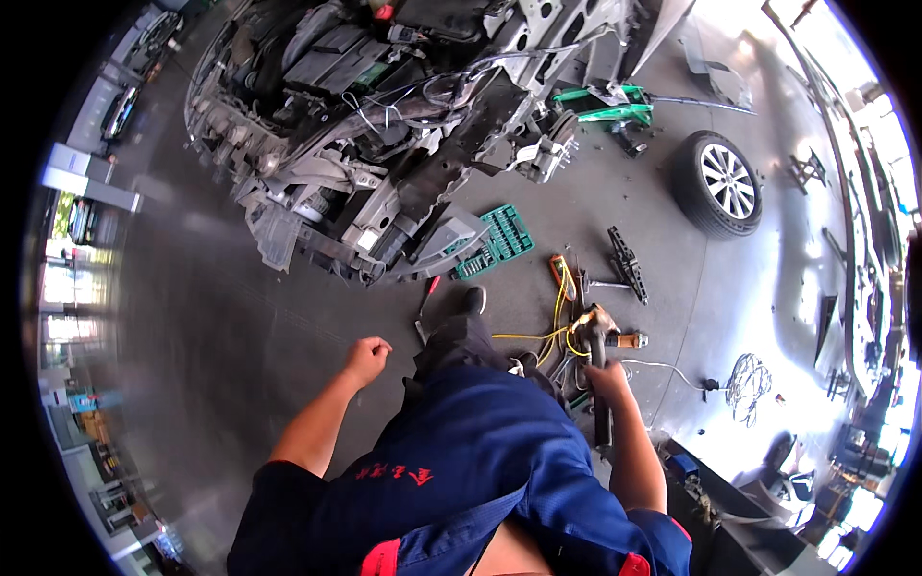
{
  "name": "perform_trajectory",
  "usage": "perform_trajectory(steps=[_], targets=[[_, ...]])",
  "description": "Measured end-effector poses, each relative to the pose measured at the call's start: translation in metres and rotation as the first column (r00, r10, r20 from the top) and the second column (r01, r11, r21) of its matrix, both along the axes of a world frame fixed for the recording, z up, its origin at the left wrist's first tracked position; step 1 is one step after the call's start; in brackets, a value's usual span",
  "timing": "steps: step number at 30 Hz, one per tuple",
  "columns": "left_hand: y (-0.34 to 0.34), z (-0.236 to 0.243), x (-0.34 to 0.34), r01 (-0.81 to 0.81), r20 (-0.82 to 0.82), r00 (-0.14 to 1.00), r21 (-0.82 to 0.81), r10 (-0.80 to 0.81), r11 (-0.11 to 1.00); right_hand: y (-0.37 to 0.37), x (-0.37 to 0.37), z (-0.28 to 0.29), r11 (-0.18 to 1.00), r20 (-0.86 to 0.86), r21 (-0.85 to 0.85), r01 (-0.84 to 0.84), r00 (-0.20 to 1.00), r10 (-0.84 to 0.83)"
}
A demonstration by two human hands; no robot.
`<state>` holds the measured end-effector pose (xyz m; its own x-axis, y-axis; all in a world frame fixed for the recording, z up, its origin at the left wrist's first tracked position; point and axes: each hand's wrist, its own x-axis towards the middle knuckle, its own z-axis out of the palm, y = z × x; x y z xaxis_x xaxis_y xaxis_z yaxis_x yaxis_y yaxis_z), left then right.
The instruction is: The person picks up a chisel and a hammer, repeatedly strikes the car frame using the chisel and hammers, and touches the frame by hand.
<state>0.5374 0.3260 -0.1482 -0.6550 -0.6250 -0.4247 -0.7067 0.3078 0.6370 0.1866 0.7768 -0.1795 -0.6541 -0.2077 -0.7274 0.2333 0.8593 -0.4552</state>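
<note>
My right hand [609, 382] is wrapped round the dark handle of what looks like a hammer [602, 415], its head end up beside a worn, brownish part whose details are hard to make out. Off to the left, my left hand [368, 361] hangs over the floor with its fingers curled in, and nothing shows in it. Close to the right hand lie a yellow cable [555, 334] and an orange-ended tool [629, 340]. Beyond them is an orange handheld device [563, 276].
A stripped car front [384, 144] fills the far side. Before it lie a green tool case [507, 233] and a red-handled tool [429, 294]. To the right are a green floor jack [605, 108], a wheel [725, 182], a black bracket [628, 265] and a coiled cable [748, 386].
</note>
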Motion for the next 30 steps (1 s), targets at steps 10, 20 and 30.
perform_trajectory(steps=[10, 20, 30], targets=[[-0.058, -0.056, -0.021, 0.132, 0.185, 0.971, 0.114, -0.151, 0.985, -0.276, -0.12, 0.168, 0.807, -0.535, -0.351, -0.475, 0.809, 0.243], [-0.148, -0.034, -0.092, -0.001, 0.021, 1.0, -0.035, 0.002, 0.999, -0.358, -0.166, 0.173, 0.806, -0.642, -0.386, -0.45, 0.758, 0.116], [-0.138, -0.06, -0.073, 0.101, 0.186, 0.977, 0.036, -0.106, 0.994, -0.382, -0.154, 0.143, 0.809, -0.673, -0.045, -0.586, 0.616, 0.408]])
